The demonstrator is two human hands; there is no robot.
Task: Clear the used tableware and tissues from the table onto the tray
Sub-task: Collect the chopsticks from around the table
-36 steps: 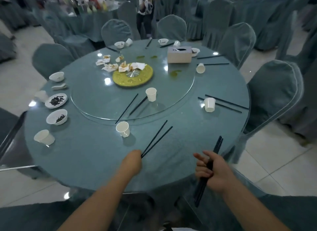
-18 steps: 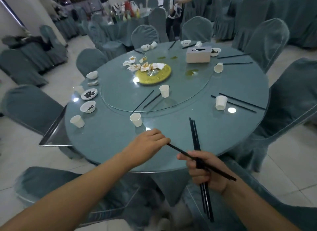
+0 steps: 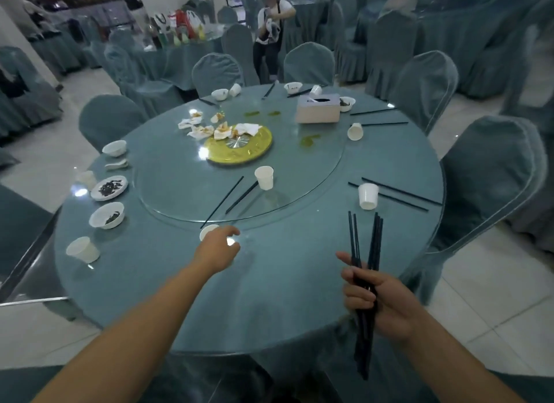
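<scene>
Reaching in now with the left grip (image 3: 217, 251), fingers loose and holding nothing, over the small white paper cup (image 3: 206, 231) that stands just short of the round glass turntable (image 3: 299, 204). I cannot tell whether skin meets the rim yet. Half a second back that grip was pinching a pair of sticks and passing them across, and that handover is done.

Over to the right grip (image 3: 380, 300), curled tight round the bundle of black chopsticks (image 3: 364, 243), with four tips fanning up where there were two. So this setting's sticks are gathered, and I judge the cup is next.

Now the edges. The steel tray (image 3: 33, 300) sits low off the left rim of the round blue-clothed surface (image 3: 269, 312), well apart from both grips, so everything gathered must travel left. Another white paper cup (image 3: 82, 249) and a white bowl with dark scraps (image 3: 106, 215) lie along that route, so I'd carry high over them.

Between my two grips there's bare cloth, good room to work. On the right, a third white cup (image 3: 368, 195) and two loose black sticks (image 3: 401, 192) lie near the rim. A blue covered chair (image 3: 485, 186) crowds in just beyond them.
</scene>
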